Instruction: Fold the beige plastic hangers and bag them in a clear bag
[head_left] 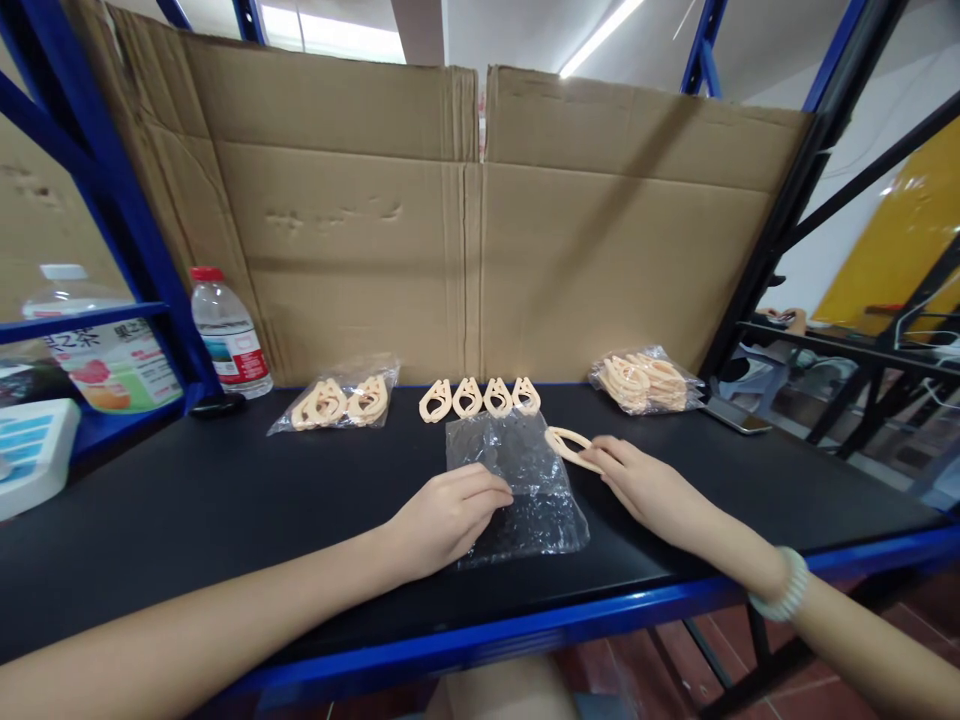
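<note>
A clear plastic bag lies flat on the black bench top. My left hand rests on the bag's left edge, fingers curled and pressing it down. My right hand pinches a peach plastic clip just right of the bag's upper corner. Behind the bag, several loose peach clips stand in a row.
A filled bag of clips lies at the back left, another filled bag at the back right. A water bottle stands far left. Cardboard sheets wall the back. A phone lies at right.
</note>
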